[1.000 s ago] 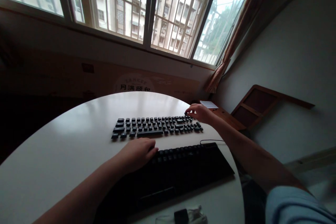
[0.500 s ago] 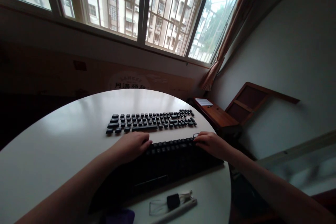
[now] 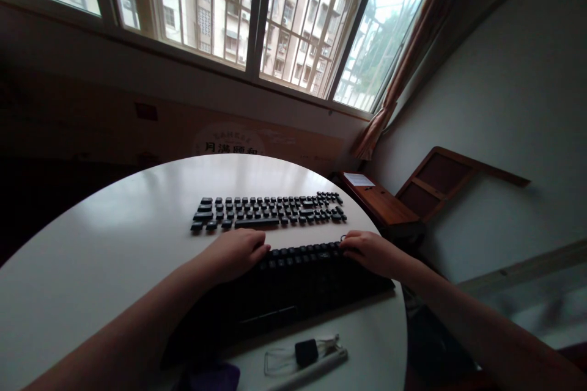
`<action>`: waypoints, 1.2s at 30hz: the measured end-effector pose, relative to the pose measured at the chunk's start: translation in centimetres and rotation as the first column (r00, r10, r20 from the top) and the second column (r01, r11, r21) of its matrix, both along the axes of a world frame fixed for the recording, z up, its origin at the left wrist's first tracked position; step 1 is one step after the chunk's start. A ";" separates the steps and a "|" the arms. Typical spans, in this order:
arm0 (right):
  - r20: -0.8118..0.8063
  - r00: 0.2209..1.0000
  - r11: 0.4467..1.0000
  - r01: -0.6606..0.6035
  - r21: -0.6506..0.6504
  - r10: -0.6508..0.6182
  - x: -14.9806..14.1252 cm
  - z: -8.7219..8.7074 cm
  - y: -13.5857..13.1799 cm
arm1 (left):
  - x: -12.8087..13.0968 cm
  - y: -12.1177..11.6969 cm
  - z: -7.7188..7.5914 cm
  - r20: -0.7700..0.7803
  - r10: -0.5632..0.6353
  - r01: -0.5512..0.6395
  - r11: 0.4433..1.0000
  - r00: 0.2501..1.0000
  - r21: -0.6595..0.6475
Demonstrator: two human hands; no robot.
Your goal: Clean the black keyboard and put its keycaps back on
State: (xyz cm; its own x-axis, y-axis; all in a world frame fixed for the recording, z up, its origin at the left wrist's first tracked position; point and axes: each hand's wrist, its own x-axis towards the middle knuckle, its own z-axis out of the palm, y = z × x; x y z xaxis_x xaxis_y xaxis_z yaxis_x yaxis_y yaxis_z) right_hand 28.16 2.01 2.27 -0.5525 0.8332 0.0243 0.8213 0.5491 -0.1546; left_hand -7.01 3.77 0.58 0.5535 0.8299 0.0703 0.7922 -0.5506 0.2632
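on the round white table [image 3: 105,244], in the head view, a black keyboard [image 3: 321,287] is lying near the person, with keys showing along its far side and the nearer part looking too dark to make out. the left hand [image 3: 241,250] is resting at its far left part, its fingers curling loosely; whether they are gripping anything, i cannot tell. the right hand [image 3: 367,250] is reaching to the far right corner, its fingers bunching narrowly at the keys; whether a key is sitting between them, i cannot tell. beyond both hands, black keycaps [image 3: 257,222] are standing apart in rows. on the near side, a small black block [image 3: 306,352] with thin wires is lying beside a pale rod [image 3: 321,368], and something purple [image 3: 217,377] is showing at the bottom edge. off to the right, a white paper [image 3: 359,179] is lying on a wooden desk [image 3: 389,204].
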 end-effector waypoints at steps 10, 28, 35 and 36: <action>0.052 0.997 0.999 0.053 0.001 -0.053 -0.6 0.4 -0.6 | 0.0 0.2 -0.2 0.000 0.000 0.000 1.000 1.000 -0.010; -0.085 0.988 0.987 0.136 0.085 -0.129 0.1 -0.6 -2.6 | -0.1 0.3 -0.3 0.011 0.003 -0.003 1.000 1.000 0.002; -0.009 0.988 0.984 0.155 0.083 -0.155 -0.4 -0.7 -2.6 | -0.2 0.1 -0.1 -0.003 0.024 -0.024 1.000 1.000 -0.014; 0.003 0.988 0.985 0.153 0.083 -0.154 -0.5 -0.7 -2.7 | -0.2 0.1 0.0 -0.008 0.029 -0.029 0.999 1.000 -0.012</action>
